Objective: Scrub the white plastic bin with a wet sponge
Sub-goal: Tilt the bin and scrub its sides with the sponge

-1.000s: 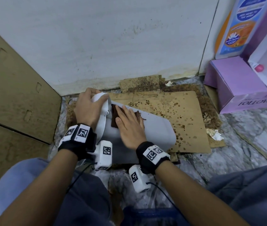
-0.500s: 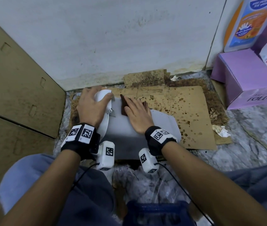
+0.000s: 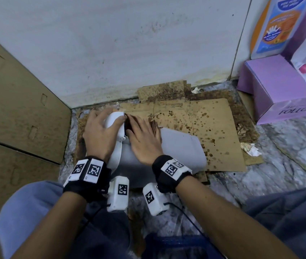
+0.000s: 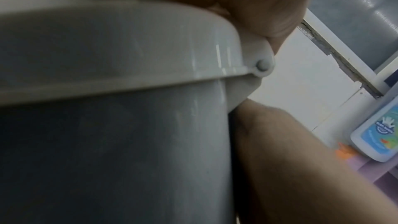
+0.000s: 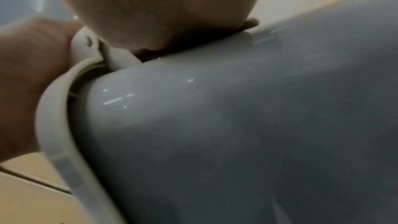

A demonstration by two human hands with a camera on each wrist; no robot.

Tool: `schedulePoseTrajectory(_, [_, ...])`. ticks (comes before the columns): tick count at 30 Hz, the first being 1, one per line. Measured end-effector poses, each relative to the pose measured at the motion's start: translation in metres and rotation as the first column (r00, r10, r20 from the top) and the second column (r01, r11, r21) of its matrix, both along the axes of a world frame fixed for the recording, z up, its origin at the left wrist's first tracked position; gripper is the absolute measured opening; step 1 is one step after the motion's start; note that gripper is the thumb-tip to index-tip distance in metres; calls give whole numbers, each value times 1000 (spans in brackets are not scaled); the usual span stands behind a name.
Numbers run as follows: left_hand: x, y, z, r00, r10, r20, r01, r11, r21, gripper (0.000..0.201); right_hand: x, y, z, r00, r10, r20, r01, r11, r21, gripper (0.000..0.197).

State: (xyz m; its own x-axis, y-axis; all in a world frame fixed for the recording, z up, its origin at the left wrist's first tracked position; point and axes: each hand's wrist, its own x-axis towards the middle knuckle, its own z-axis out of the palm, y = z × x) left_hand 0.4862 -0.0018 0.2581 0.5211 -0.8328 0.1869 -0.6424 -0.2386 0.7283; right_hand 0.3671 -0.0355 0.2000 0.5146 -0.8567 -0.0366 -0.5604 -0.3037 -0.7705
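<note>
The white plastic bin (image 3: 180, 146) lies on its side on stained cardboard, its rim and lid end to the left. My left hand (image 3: 100, 133) grips the white rim and lid (image 3: 114, 118), fingers curled over the top. My right hand (image 3: 143, 139) lies flat on the bin's upper side and presses a dark brown sponge (image 3: 129, 123) against it, right beside the rim. Most of the sponge is hidden under the fingers. The bin wall (image 4: 107, 142) fills the left wrist view. In the right wrist view the sponge's edge (image 5: 150, 53) shows under the palm on the bin (image 5: 237, 125).
Spotted wet cardboard (image 3: 204, 124) covers the marble floor under the bin. A white wall (image 3: 129, 43) stands close behind. Brown cardboard panels (image 3: 17, 109) lean at the left. A purple box (image 3: 283, 90) and a detergent pack (image 3: 277, 25) stand at the right. My knees frame the bottom.
My right hand has slid the sponge along the bin toward the rim and the wall, ending next to my left thumb. The left hand has kept its grip on the rim.
</note>
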Motion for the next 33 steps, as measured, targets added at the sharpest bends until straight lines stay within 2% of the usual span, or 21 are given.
schedulePoseTrajectory(4, [3,0,0,1000,23,16,-23,1000,9,58,-15,-12,-16,999,33,-4,-33,999,3,50])
schedulePoseTrajectory(8, [8,-5,-2,998,47,-30,-47,999,8,57,-53,-30,-52,996,-32,-80,35,999,29,50])
schedulePoseTrajectory(12, [6,-8,-2,999,36,-12,-36,999,11,56,-81,-39,-73,983,-86,-160,116,976,186,49])
schedulePoseTrajectory(15, [2,-9,1,1000,27,2,-27,999,25,54,-71,-34,-60,980,-65,-189,93,985,145,50])
schedulePoseTrajectory(19, [5,-9,3,1000,23,18,-24,999,23,51,-33,-14,-28,985,72,-157,-74,997,-8,54])
schedulePoseTrajectory(23, [11,-9,0,999,14,29,-14,1000,9,56,-9,-7,-6,992,117,-42,-115,993,34,53])
schedulePoseTrajectory(27, [15,-8,-2,1000,3,1,-3,1000,17,52,-23,-15,-25,994,104,-34,-105,994,-24,53])
schedulePoseTrajectory(30, [17,-8,-1,998,7,-57,-7,1000,-2,40,-52,-30,-57,997,20,-77,-21,1000,-7,65])
schedulePoseTrajectory(33, [20,-7,-2,1000,13,-28,-14,1000,-16,40,-95,-46,-97,966,8,-260,-13,1000,-17,97])
